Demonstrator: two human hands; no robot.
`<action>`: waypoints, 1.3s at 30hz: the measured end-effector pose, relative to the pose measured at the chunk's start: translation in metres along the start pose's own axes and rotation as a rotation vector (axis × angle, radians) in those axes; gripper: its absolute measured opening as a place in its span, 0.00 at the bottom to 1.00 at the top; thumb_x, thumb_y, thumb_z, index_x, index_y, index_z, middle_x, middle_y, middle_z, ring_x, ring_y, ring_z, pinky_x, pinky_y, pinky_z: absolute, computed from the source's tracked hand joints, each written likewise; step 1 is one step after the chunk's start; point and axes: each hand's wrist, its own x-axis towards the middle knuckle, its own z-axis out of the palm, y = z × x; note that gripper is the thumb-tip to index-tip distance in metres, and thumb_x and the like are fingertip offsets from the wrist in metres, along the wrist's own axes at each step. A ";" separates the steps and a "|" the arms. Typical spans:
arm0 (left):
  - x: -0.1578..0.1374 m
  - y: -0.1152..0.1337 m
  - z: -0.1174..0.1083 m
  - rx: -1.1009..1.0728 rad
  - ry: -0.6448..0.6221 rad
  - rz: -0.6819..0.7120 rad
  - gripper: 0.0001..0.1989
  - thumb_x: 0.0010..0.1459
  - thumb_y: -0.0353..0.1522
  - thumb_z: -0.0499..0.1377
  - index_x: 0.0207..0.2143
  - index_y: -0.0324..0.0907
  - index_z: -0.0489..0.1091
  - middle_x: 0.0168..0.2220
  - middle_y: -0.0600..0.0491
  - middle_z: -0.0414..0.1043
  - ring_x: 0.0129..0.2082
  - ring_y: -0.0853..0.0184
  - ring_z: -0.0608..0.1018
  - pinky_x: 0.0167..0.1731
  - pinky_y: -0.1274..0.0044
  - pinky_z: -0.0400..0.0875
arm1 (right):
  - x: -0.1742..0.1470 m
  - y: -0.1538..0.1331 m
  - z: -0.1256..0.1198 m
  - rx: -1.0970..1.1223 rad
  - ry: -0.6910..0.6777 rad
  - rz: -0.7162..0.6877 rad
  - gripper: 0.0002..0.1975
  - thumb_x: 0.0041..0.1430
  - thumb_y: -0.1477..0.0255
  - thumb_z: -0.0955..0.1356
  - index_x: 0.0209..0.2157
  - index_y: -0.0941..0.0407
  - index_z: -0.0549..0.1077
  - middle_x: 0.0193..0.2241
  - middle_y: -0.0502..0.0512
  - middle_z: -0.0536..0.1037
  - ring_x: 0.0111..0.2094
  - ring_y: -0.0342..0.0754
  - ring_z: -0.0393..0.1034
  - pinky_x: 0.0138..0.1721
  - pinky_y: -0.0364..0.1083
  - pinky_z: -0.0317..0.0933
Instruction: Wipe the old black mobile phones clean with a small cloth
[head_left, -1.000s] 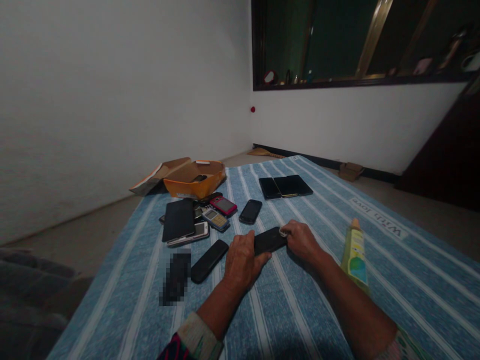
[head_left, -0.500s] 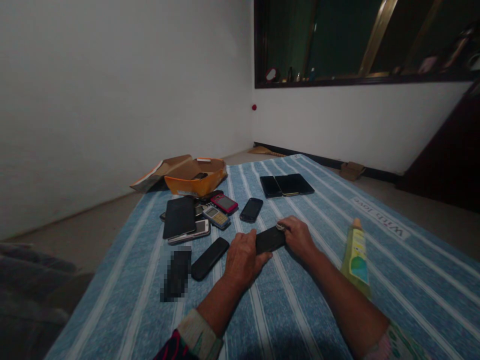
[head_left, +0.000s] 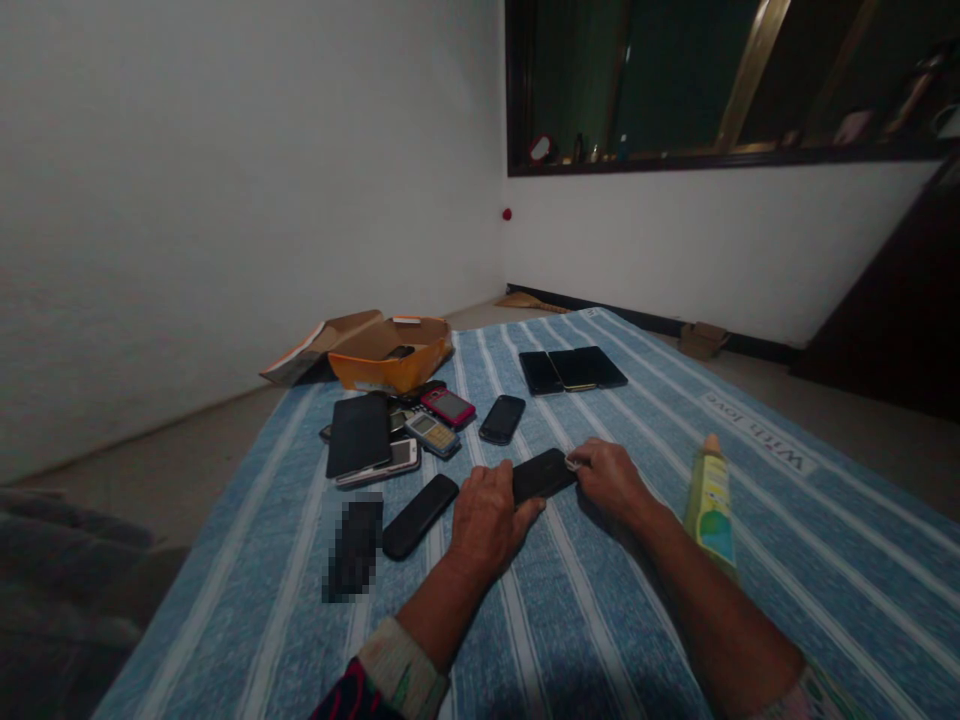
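A dark mobile phone (head_left: pixel 541 474) lies on the striped cloth, and my left hand (head_left: pixel 486 515) is closed around its left end, thumb along the near side. At the phone's right end is my right hand (head_left: pixel 606 474), its fingers pinched on a small whitish wad (head_left: pixel 571 462) that looks like cloth or tissue. The wad meets the phone's right edge; most of it is hidden by the fingers. Left of my left hand lies a black phone (head_left: pixel 420 517), with a pixelated dark object (head_left: pixel 355 550) beyond it. A smaller phone (head_left: pixel 502 419) rests farther back.
Behind on the left, several old phones (head_left: pixel 433 434) and a black tablet-like slab (head_left: pixel 358 436) are piled before an open orange box (head_left: pixel 390 370). Dark flat phones (head_left: pixel 586 368) lie side by side farther back. A yellow-green bottle (head_left: pixel 712 505) is right of my right forearm.
My right hand has shifted slightly right and toward me with the whitish wad, uncovering more of the phone's right end. My left hand keeps its hold.
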 end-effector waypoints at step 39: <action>-0.002 0.000 0.002 0.017 -0.021 -0.006 0.24 0.54 0.43 0.64 0.48 0.36 0.66 0.39 0.45 0.73 0.43 0.55 0.72 0.42 0.68 0.68 | -0.011 -0.018 0.007 -0.384 0.050 -0.072 0.10 0.61 0.80 0.64 0.31 0.58 0.77 0.35 0.59 0.73 0.40 0.52 0.64 0.35 0.45 0.56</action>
